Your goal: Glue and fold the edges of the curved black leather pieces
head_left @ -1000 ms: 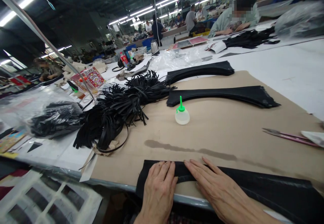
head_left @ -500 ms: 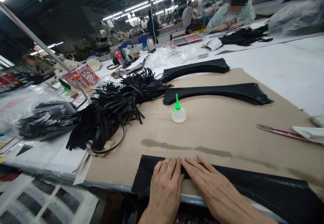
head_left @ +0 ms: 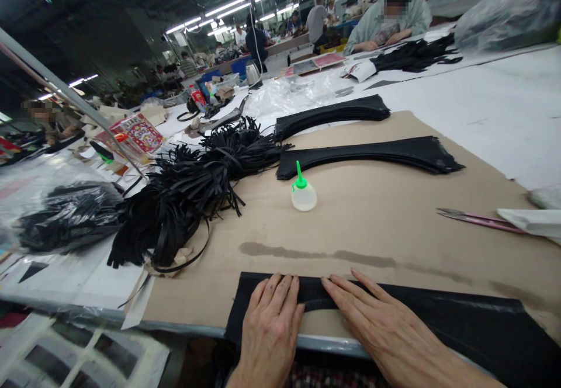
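A long, curved black panel of leather-like material (head_left: pixel 464 312) lies along the table's front edge. My left hand (head_left: pixel 272 318) rests flat on its left part, fingers stretched toward its far edge. Pressing on the same panel, my right hand (head_left: pixel 377 318) lies to the right with its fingers extended and a little spread. Between the hands a strip of the panel shows, with a raised seam or fold. Beyond them stands a small clear bottle with a green nozzle (head_left: pixel 304 197). A dark wet-looking streak (head_left: pixel 315 252) runs across the brown sheet (head_left: pixel 394 218).
Two stacks of curved black pieces (head_left: pixel 363 153) lie farther back. At left sit a heap of black strips (head_left: pixel 175 212) and a plastic bag of black material (head_left: pixel 65 212). Thread snips (head_left: pixel 477 218) lie at right. A person (head_left: pixel 390 20) works across the table.
My hands have moved apart along the panel, the left one shifting left, so more of the panel shows between them. The view has also shifted slightly.
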Motion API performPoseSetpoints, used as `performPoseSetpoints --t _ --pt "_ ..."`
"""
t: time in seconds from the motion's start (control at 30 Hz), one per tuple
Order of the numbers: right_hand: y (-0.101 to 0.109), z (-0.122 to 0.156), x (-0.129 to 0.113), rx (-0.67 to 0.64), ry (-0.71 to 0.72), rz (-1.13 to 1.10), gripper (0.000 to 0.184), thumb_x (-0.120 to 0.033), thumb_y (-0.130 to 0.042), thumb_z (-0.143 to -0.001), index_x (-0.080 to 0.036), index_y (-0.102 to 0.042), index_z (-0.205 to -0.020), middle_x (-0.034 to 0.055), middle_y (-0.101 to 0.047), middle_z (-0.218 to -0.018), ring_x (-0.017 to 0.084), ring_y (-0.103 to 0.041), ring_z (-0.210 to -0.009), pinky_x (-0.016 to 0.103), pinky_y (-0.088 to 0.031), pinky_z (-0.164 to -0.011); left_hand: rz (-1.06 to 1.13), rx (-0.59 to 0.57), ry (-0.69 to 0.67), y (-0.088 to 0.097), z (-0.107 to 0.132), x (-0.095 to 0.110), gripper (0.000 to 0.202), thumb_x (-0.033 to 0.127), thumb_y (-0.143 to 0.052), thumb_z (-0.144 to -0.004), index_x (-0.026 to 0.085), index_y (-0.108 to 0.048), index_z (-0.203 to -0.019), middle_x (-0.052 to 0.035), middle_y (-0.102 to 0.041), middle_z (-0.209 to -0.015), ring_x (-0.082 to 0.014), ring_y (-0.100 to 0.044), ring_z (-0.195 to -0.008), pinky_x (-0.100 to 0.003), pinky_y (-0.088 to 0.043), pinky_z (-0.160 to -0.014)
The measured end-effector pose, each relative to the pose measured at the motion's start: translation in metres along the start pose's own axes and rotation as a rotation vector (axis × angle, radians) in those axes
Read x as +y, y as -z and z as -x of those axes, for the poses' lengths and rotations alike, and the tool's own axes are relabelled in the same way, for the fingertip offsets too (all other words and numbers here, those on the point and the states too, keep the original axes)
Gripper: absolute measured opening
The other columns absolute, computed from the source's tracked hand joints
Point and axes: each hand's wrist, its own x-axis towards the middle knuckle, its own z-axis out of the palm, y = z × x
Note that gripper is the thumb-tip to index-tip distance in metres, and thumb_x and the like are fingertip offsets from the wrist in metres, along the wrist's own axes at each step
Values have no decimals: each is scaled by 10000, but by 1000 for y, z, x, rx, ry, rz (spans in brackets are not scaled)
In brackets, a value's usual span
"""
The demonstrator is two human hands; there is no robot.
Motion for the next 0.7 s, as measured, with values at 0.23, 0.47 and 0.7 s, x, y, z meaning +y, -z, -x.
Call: performPoseSetpoints --t 0.23,0.47,0.7 --pt "-2 0 2 -12 35 54 655 28 -304 -788 -36 -349 -1438 117 -441 -1438 201 -441 -1306 478 -468 -1035 -4 -17 39 6 16 -22 306 192 -478 -947 164 -595 -1229 -38 -682 -1151 -217 -584 -1098 -369 -399 -977" --pt "-5 1 0 12 41 95 673 43 -301 -783 -44 -332 -1450 100 -392 -1472 199 -405 -1333 447 -508 -999 -41 21 188 22 28 -44 217 178 -509 -936 192 -650 -1100 -43 -680 -1017 -217 -583 -1009 -371 -403 -896" --pt "-3 -1 -2 45 12 67 727 17 -349 -754 -45 -292 -1475 125 -455 -1429 247 -381 -1346 442 -500 -1009 -46 -39 96 22 16 -41 335 197 -476 -950 216 -567 -1271 -27 -654 -1203 -213 -537 -1145 -364 -371 -963"
